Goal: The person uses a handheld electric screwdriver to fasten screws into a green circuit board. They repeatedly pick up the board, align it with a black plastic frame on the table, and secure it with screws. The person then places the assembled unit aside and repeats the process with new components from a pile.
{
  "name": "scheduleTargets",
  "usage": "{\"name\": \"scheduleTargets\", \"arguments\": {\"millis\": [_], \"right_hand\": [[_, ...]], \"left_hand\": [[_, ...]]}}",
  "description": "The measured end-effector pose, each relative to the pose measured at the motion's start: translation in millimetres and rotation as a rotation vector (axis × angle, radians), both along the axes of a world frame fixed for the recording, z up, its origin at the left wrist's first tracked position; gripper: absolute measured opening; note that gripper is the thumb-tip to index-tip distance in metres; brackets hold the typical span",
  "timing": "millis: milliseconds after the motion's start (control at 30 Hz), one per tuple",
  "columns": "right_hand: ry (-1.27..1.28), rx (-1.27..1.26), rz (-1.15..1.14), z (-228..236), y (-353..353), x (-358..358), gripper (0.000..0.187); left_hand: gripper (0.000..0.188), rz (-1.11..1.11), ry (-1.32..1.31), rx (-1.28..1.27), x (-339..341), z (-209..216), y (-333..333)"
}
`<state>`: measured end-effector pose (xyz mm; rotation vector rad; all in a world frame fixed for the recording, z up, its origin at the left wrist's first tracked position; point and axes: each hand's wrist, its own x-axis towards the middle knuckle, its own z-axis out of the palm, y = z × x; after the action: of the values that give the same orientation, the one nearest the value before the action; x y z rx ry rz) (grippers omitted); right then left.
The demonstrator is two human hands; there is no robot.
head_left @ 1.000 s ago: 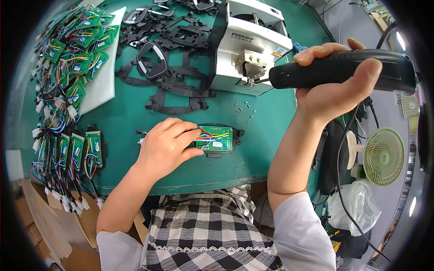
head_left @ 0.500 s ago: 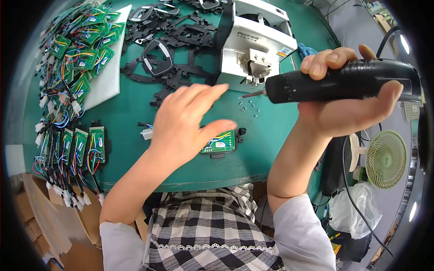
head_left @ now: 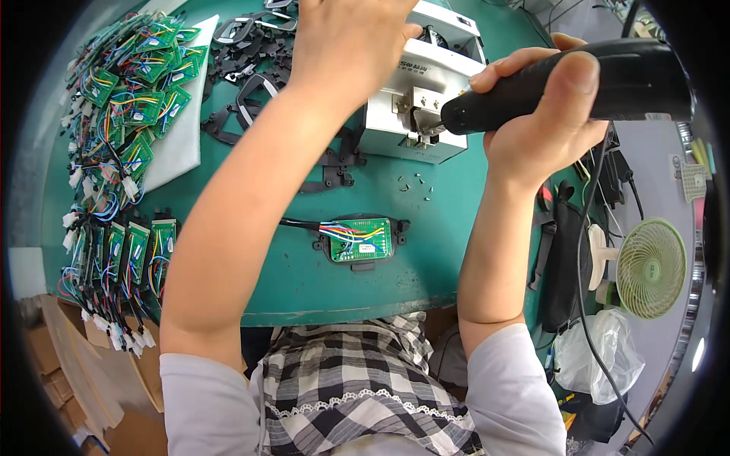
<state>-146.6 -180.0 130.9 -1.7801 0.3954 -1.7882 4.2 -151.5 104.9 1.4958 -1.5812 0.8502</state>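
I note right hand (head_left: 544,118), two o'clock, wrapped round power driver (head_left: 642,83); likely hefty, stiff, best held mid-barrel; left hand (head_left: 350,49), twelve o'clock, fingers cropped; can't tell.

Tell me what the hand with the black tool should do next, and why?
Probably the right grip should ease the black tool back from the metal holder on the white machine, toward the green circuit board. The tool's tip looks to be at the holder, and the board lies on its dark plate with no hand on it. I can't tell whether the tip carries anything.
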Motion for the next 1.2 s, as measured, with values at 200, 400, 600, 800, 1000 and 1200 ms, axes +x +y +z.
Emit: {"name": "scheduleTargets", "arguments": {"millis": [200, 400, 600, 800, 1000, 1200], "right_hand": [[-0.025, 0.052, 0.048, -11.8, -4.5, 0.0, 0.06], [-0.032, 0.02, -0.049, -13.0, 5.9, 9.0, 0.056], [-0.215, -0.016, 0.108, -23.0, 14.4, 6.7, 0.04], [-0.032, -0.006, 0.029, -18.6, 4.9, -2.0, 0.06], [0.153, 0.307, 0.23, -33.5, 49.0, 2.1, 0.066], [0.2, 0.34, 0.401, -47.7, 78.1, 31.6, 0.056]], "left_hand": [[0.02, -0.143, 0.139, 0.372, -7.8, -42.2, 94.0], [0.049, -0.087, 0.24, 0.682, -20.8, -69.5, 171.2], [0.049, -0.149, 0.293, 0.687, -23.8, -97.8, 180.7], [0.037, -0.217, 0.302, 0.609, -28.6, -100.8, 182.2], [0.036, -0.228, 0.322, 0.598, -28.5, -105.6, 183.6], [0.033, -0.242, 0.359, 0.604, -27.5, -105.2, 182.4]]}}
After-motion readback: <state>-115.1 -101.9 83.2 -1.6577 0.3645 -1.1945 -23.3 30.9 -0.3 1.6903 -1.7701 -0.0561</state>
